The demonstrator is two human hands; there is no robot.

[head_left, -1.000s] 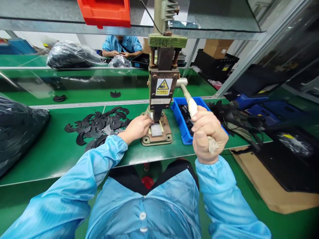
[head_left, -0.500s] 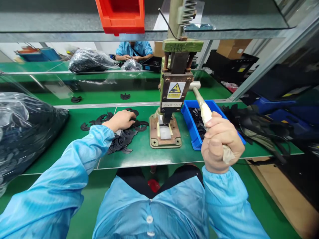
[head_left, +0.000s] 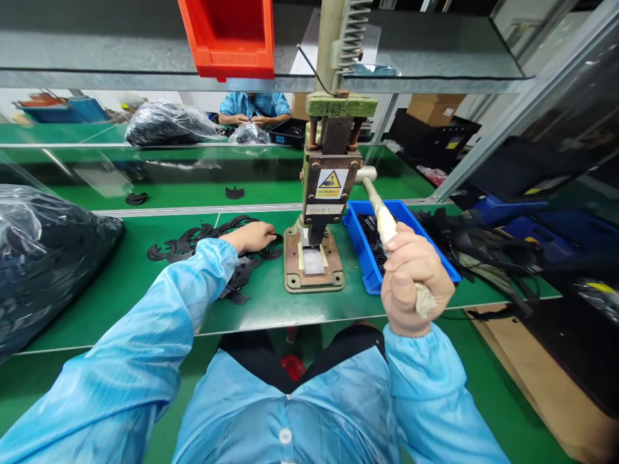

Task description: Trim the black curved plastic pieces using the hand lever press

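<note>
A small manual press [head_left: 325,187] stands on the green bench, its base plate [head_left: 314,264] just beyond my lap. My right hand [head_left: 412,279] is wrapped in a fist round the press lever [head_left: 382,216], which slants down toward me. My left hand [head_left: 254,236] rests on a heap of flat black curved parts [head_left: 203,241] just left of the press. Its fingers lie curled over the parts, and whether they pinch one is hidden.
A blue tray [head_left: 367,258] with dark parts sits right of the press, with tangled black cables [head_left: 476,241] beyond it. A big black plastic bag [head_left: 43,258] lies at the left. A red bin [head_left: 232,35] hangs overhead. Another person in blue [head_left: 254,106] works across the bench.
My left hand left the press base, went left to the heap of black parts, and now rests on it. The right hand has kept its grip on the lever.
</note>
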